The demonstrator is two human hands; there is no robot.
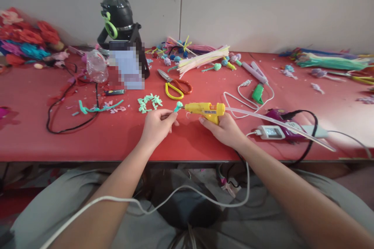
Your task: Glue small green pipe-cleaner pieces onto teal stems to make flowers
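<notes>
My right hand (226, 127) is wrapped round the handle of a yellow hot glue gun (204, 109), its nozzle pointing left. A long clear glue stick (280, 124) juts out of the gun's back end. Between the thumb and fingers of my left hand (159, 124) is a small mint-green pipe cleaner piece (178, 106) with a bunched head. The nozzle tip is at that head; whether it touches I cannot tell. Just beyond my left hand lies a pile of short mint-green pipe cleaner bits (149, 103).
Scissors (175, 85) lie behind the gun. Further back are a pipe cleaner bundle (204, 60), a black bottle (117, 15) and a propped phone (127, 66). To the right sit a lilac hair straightener (254, 72), a green clip (258, 93) and a purple power strip (277, 116). A white cable (175, 190) crosses my lap.
</notes>
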